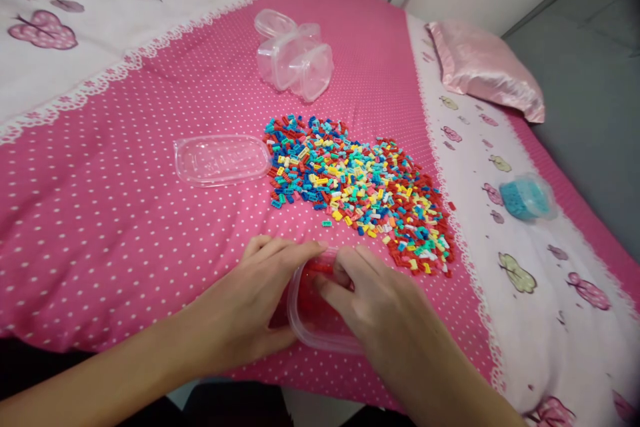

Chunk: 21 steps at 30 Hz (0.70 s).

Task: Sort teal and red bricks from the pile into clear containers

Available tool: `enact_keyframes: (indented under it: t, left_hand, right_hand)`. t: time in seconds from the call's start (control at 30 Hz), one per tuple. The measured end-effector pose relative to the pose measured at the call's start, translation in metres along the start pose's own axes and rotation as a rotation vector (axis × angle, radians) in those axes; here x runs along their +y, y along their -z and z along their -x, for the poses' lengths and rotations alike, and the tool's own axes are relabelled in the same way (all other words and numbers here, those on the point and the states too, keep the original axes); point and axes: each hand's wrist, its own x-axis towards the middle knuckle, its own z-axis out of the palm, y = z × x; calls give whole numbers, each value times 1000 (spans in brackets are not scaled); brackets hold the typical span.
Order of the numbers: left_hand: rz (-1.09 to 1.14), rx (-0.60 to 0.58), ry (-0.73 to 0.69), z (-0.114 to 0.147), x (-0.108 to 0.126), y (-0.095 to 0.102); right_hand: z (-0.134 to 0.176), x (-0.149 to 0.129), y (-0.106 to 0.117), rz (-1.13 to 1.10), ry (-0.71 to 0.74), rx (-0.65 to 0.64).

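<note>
The tub sits at the near edge of the pink cloth, between the two hands. The left hand clasps it from the left, one digit along the far rim and another low against the near left wall. The right hand comes over the right rim and dips inside, thumb and fingers bent together above the red pieces; I cannot tell whether they pinch one.

The pile lies just beyond both hands, straight ahead and on to the right — the right hand is nearer its bulk, while the left hand's tips are near one stray piece at its near edge. The pile's long axis slants from far left to near right, so its near end falls beyond the right hand, to the right of the tub.

The tub's mouth faces up and seems tilted a little toward the person. Its right side is hidden under the right hand — which way its long axis runs, I cannot tell. The lid lies lengthwise left to right, its right end against the pile.
</note>
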Motion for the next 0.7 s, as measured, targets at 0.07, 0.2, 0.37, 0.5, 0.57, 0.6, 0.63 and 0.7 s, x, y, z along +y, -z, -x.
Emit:
enact_keyframes:
  t: [0.07,0.2,0.37,0.5,0.57,0.6,0.63,0.7]
  left_hand:
    - [-2,11,-8,1,-1,-1]
    - [13,15,15,5,-4,-1]
    - [6,23,45,7,-7,1]
    - [-16,19,44,6,-8,2]
    - [-26,14,37,7,-10,2]
    - [-32,12,33,8,-11,2]
    - [-41,6,32,8,-12,2]
    - [-60,-11,26,10,-14,1]
  right_hand:
    - [1,3,5,-80,-73,8]
    - [11,25,25,-214,-235,20]
    - [40,71,30,-330,-518,193]
    - [45,91,0,-353,-591,174]
    - [32,92,-16,-357,-530,139]
    - [24,91,-22,-354,-486,116]
    - [14,90,-26,-346,-440,101]
    - [-4,87,-33,-307,-376,76]
